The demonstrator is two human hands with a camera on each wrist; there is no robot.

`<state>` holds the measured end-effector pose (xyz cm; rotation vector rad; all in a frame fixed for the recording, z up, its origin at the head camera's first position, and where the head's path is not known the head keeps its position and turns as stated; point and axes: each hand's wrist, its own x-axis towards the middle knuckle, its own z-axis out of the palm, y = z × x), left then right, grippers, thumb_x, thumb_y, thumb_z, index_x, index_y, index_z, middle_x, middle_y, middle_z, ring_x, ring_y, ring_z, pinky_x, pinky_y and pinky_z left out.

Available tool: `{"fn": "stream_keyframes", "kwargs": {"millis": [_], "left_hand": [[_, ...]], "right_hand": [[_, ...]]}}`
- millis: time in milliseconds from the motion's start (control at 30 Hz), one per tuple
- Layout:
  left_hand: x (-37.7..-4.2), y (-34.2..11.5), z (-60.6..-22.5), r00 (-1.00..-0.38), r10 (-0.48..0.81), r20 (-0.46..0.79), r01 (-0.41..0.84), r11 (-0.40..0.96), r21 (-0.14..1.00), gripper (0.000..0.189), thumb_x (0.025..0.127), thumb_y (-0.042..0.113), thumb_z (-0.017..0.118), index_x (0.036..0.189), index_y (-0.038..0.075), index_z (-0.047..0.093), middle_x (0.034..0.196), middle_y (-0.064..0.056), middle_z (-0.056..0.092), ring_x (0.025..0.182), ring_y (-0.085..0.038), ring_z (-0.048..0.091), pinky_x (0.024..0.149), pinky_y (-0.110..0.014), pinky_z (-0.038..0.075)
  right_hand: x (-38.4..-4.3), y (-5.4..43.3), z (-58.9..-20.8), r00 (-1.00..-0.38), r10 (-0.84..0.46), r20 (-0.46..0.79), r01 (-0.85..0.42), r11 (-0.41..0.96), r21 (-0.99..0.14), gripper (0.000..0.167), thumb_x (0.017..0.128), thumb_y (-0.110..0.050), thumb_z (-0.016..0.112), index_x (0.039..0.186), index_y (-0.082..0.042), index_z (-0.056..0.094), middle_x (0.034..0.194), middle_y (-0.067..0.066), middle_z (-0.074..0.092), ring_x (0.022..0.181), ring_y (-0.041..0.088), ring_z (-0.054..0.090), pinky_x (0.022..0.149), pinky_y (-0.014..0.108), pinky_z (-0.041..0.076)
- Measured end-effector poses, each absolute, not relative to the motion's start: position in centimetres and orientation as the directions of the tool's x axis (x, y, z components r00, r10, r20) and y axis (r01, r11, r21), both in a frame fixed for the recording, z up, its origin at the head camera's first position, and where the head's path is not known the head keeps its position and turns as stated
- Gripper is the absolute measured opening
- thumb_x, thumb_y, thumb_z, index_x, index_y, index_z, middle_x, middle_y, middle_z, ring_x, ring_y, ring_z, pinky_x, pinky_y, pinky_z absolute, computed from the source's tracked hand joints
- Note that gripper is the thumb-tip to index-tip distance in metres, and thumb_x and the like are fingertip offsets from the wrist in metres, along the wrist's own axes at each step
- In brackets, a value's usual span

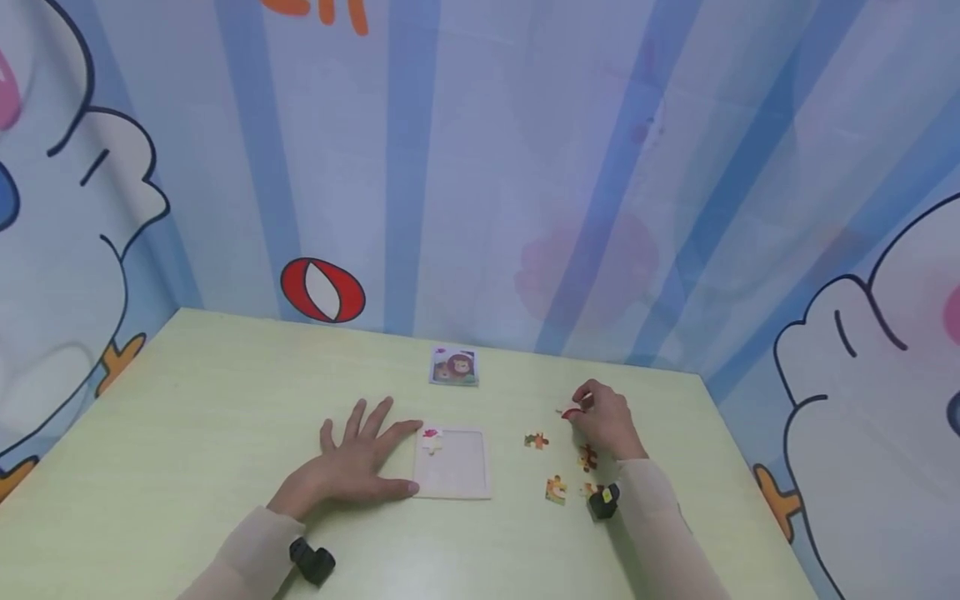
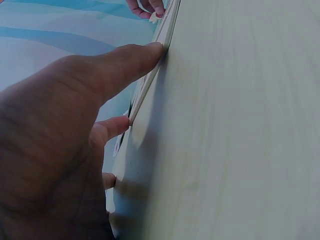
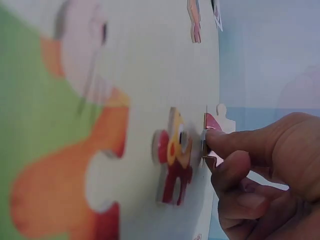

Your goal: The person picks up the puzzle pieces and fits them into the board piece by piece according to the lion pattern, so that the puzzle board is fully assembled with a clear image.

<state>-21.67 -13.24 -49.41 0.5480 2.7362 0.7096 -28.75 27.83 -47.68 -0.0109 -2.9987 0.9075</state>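
My left hand [image 1: 347,468] lies with its fingers spread at the left side of a shallow square puzzle tray [image 1: 463,468]. Its thumb and index fingertips touch the tray's edge, the thumb at the near corner and the index finger at the far one. One white puzzle piece with a pink patch [image 1: 431,440] sits in the tray's far left corner. Off to the right, my right hand [image 1: 609,423] pinches another puzzle piece [image 3: 213,122], red and white, between thumb and fingers. The fingers cover part of that piece.
Several loose puzzle pieces lie between the tray and the right forearm, among them an orange and green one [image 1: 537,441], a yellow one [image 1: 556,490] and a dark red one [image 1: 588,457]. A square lion picture [image 1: 453,367] lies behind the tray, near the curtain [image 1: 480,208].
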Motion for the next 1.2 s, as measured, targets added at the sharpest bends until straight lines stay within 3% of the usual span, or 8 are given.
{"fn": "stream_keyframes", "kwargs": {"millis": [267,567,700,1000,1200], "left_hand": [[-21.8,-13.3,-49.2,-0.896,0.419,-0.148,0.294,0.809,0.509,0.092,0.089,0.067,0.074,0.167,0.035,0.036,0.183,-0.017,0.005,0.166,-0.056,-0.007,0.117,-0.091,-0.005],[-21.8,-13.1,-49.2,-0.893,0.425,-0.147,0.296,0.801,0.521,0.092,0.089,0.066,0.074,0.166,0.033,0.037,0.183,-0.019,0.006,0.166,-0.057,-0.006,0.117,-0.091,-0.006],[-21.7,-13.1,-49.3,-0.891,0.43,-0.148,0.293,0.791,0.538,0.092,0.089,0.066,0.074,0.166,0.032,0.037,0.182,-0.02,0.006,0.165,-0.058,-0.007,0.116,-0.091,-0.008],[-21.7,-13.4,-49.2,-0.891,0.429,-0.15,0.293,0.795,0.531,0.092,0.09,0.067,0.073,0.167,0.033,0.036,0.183,-0.019,0.005,0.166,-0.057,-0.008,0.116,-0.091,-0.007],[-21.7,-13.3,-49.4,-0.888,0.436,-0.147,0.294,0.784,0.547,0.094,0.089,0.068,0.073,0.167,0.031,0.036,0.182,-0.02,0.005,0.165,-0.057,-0.009,0.117,-0.09,-0.01]], "right_hand": [[-28.6,27.6,-48.0,-0.998,0.024,0.066,-0.028,0.729,-0.684,0.017,0.101,-0.015,0.073,0.116,-0.006,0.073,0.114,0.023,0.078,0.092,0.029,0.073,0.067,0.034,0.057],[-28.0,26.5,-47.1,-0.995,0.03,0.096,-0.054,0.643,-0.764,0.025,0.099,-0.021,0.079,0.119,-0.007,0.076,0.103,0.019,0.079,0.065,0.026,0.071,0.058,0.034,0.058],[-27.7,25.7,-46.8,-0.995,0.017,0.097,-0.065,0.622,-0.78,0.025,0.098,-0.024,0.081,0.118,-0.011,0.077,0.098,0.019,0.079,0.064,0.03,0.071,0.058,0.035,0.058],[-27.2,23.7,-46.4,-0.997,-0.038,0.073,-0.082,0.53,-0.844,0.021,0.097,-0.023,0.082,0.116,-0.013,0.08,0.091,0.025,0.077,0.079,0.041,0.072,0.059,0.032,0.05],[-26.9,21.7,-46.5,-0.999,-0.037,-0.011,-0.008,0.479,-0.878,0.019,0.095,-0.021,0.084,0.112,-0.013,0.083,0.091,0.021,0.078,0.075,0.028,0.074,0.062,0.034,0.055]]}}
